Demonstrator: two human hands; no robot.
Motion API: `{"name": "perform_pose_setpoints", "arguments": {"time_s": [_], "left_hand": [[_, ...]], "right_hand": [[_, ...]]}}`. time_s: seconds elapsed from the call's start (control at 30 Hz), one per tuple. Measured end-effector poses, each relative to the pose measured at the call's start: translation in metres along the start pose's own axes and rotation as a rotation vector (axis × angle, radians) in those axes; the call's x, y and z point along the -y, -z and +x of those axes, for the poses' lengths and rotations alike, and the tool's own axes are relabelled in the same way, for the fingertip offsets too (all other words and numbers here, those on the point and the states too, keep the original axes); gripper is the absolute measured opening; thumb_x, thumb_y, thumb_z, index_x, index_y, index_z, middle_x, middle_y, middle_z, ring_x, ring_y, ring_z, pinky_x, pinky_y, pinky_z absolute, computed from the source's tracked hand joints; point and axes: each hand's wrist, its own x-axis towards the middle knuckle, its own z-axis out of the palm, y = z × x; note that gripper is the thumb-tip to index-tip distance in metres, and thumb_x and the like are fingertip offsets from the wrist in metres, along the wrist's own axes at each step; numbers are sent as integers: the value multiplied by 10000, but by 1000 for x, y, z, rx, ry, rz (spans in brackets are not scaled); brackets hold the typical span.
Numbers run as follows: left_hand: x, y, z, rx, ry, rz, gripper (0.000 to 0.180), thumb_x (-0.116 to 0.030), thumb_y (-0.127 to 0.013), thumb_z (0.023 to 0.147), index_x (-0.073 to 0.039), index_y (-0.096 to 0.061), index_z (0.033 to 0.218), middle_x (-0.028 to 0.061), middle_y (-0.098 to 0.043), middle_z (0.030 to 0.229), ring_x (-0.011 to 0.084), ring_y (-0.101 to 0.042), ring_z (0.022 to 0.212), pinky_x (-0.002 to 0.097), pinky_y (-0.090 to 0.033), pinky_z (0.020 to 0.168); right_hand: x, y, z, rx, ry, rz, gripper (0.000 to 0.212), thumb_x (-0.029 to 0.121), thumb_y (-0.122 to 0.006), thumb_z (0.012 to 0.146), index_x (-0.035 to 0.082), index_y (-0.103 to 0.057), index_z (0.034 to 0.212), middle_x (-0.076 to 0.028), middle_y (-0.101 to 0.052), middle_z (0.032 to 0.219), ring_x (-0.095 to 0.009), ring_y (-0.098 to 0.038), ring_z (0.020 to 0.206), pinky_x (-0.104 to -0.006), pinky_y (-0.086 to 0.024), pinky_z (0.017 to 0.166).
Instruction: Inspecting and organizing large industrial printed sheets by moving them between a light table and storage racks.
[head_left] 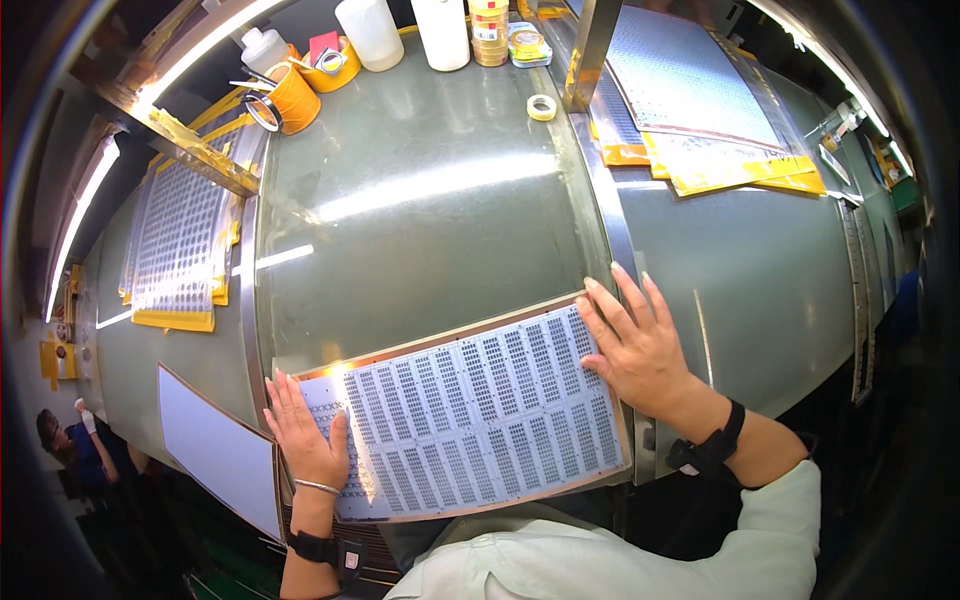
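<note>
A flat rectangular circuit board panel [478, 408] lies on the glossy dark green tabletop [430, 250] right in front of me, slightly tilted. Its face is pale with rows of small dark pads, and a copper-coloured border runs along its far edge. My left hand [308, 435] rests flat over the panel's left end, fingers stretched out and thumb on the face. At the far right corner my right hand [638, 350] lies with fingers spread, its thumb at the panel's edge. Both hands are open and grasp nothing. Glare covers part of the panel near my left hand.
A blank white sheet [222, 450] lies left of the panel. Stacked patterned sheets with yellow edges stand at left [180, 240] and far right [700, 90]. Metal bars [610, 215] divide the table. Bottles [440, 35], an orange cup [295, 100] and a tape roll [541, 107] stand at the back.
</note>
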Motion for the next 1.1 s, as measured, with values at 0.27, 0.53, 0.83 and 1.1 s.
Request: {"name": "perform_pose_setpoints", "arguments": {"time_s": [0.27,0.53,0.83,1.1], "left_hand": [[-5,-8,5,8,35,-50,713,-381,-424,917,47,-160,1423,218,-140,1501,373,-97,1399,525,-80,1103],[8,-8,-31,16,84,-25,727,-362,-467,893,16,-166,1437,196,-151,1507,373,-92,1400,544,-56,1097],[0,-9,-156,-297,515,-368,370,-292,-712,757,-22,-600,983,111,-568,870,290,-524,896,402,-404,825],[-9,-19,-161,-83,862,-1576,223,-202,-635,878,-20,-622,748,9,-593,685,61,-519,616,205,-418,588]], "right_hand": [[52,-17,-41,196,356,489,603,394,-613,804,150,-456,1333,-122,-346,1443,-263,-306,1348,-446,-176,1122],[49,-11,-41,100,-74,347,655,351,-634,791,65,-430,1344,-140,-337,1444,-283,-292,1352,-470,-202,1104],[83,-10,-83,44,-195,107,511,124,-489,867,-18,-390,1347,-179,-312,1449,-331,-242,1366,-482,-148,1117],[101,-24,-89,-44,-220,53,437,109,-396,929,-10,-392,1349,-167,-315,1450,-326,-231,1369,-465,-140,1118]]}}
